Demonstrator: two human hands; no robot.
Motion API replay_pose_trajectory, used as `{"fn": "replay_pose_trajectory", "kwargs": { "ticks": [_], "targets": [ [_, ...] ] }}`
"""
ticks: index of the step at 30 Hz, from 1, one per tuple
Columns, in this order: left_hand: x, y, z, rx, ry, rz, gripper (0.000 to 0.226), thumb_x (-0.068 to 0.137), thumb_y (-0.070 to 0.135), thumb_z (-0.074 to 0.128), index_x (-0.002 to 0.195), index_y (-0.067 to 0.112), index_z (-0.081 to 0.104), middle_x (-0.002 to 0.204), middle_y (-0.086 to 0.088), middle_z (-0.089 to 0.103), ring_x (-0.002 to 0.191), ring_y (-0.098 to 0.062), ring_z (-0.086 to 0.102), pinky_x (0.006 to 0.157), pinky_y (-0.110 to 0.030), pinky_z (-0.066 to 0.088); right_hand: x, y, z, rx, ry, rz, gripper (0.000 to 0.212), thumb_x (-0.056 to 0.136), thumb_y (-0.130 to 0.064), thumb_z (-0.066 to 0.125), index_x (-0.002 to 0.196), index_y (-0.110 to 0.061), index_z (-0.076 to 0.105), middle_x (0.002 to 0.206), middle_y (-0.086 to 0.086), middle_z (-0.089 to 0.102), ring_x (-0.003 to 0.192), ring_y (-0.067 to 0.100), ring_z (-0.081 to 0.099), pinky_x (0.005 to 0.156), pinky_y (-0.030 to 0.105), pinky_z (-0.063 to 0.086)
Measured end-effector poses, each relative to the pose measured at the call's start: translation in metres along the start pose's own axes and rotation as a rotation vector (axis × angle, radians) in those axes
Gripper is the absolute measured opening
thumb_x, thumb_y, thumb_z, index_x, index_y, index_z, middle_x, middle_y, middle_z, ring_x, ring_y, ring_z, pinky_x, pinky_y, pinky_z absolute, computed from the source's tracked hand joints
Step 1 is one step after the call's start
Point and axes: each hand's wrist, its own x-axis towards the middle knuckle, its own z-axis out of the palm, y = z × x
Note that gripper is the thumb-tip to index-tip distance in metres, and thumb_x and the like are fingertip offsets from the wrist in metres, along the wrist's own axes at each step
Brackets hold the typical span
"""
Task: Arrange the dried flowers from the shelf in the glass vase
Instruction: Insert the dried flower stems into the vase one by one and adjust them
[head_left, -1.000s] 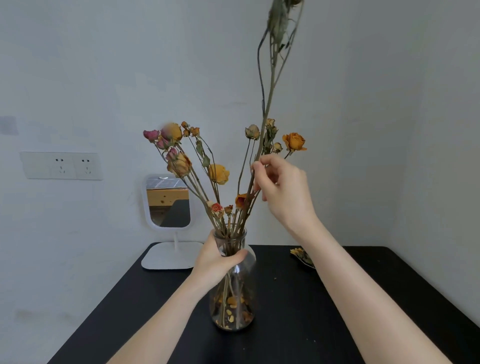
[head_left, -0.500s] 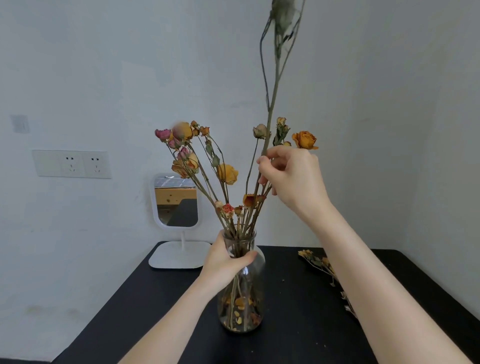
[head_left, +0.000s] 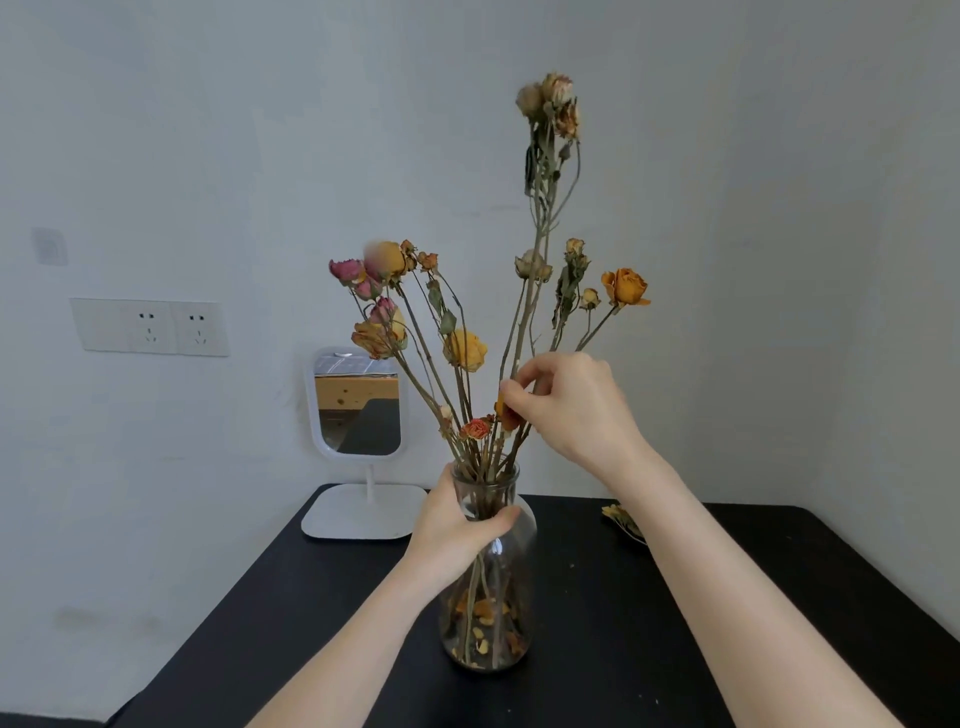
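A clear glass vase stands on the black table, with fallen petals at its bottom. Several dried roses in pink, yellow and orange rise from its neck. My left hand grips the vase's neck. My right hand pinches a tall dried stem just above the vase mouth; its pale flower heads reach high over the bunch and its lower end runs down among the other stems into the neck.
A small white stand mirror sits at the table's back left corner. More dried flowers lie on the table behind my right forearm. White walls close in behind and to the right, with a socket plate on the left.
My right hand has lowered with the tall stem, so its flower heads now show below the frame's top. The view has tilted and the vase sits lower in frame.
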Motion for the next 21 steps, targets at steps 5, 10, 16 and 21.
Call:
{"fn": "replay_pose_trajectory", "kwargs": {
  "ticks": [5,10,16,21],
  "targets": [
    [-0.001,0.001,-0.001,-0.002,-0.003,-0.002,0.052,0.072,0.035,0.075,0.105,0.046,0.037,0.101,0.027,0.052,0.092,0.007,0.051,0.069,-0.005,0.037,0.01,-0.009,-0.013,0.235,0.111,0.011,0.017,0.088,-0.037,0.06,0.079,-0.022,0.06,0.052,-0.005,0.055,0.049,0.003,0.052,0.051,0.014,0.044],
    [0.0,-0.001,0.0,0.001,-0.001,-0.016,0.056,0.072,0.035,0.075,0.113,0.04,0.038,0.103,0.026,0.051,0.095,0.003,0.05,0.08,-0.013,0.039,0.006,-0.009,-0.017,0.205,-0.047,0.06,0.031,0.085,-0.042,0.062,0.066,-0.018,0.062,0.058,-0.002,0.062,0.058,0.005,0.058,0.055,0.012,0.042],
    [0.001,-0.001,-0.001,0.004,-0.001,-0.01,0.049,0.072,0.035,0.075,0.1,0.048,0.038,0.1,0.029,0.051,0.093,0.006,0.05,0.076,-0.009,0.037,0.005,-0.008,-0.022,0.352,0.015,0.09,0.027,0.08,-0.045,0.067,0.071,-0.02,0.06,0.053,-0.003,0.057,0.042,0.001,0.045,0.054,0.018,0.04],
    [0.002,-0.003,0.0,0.009,0.003,-0.015,0.054,0.071,0.037,0.075,0.106,0.048,0.035,0.1,0.03,0.05,0.092,0.007,0.049,0.081,-0.016,0.038,0.002,-0.005,-0.019,0.337,-0.018,0.1,0.026,0.08,-0.036,0.07,0.063,-0.018,0.062,0.05,-0.003,0.055,0.039,0.0,0.046,0.056,0.017,0.038]
  ]
}}
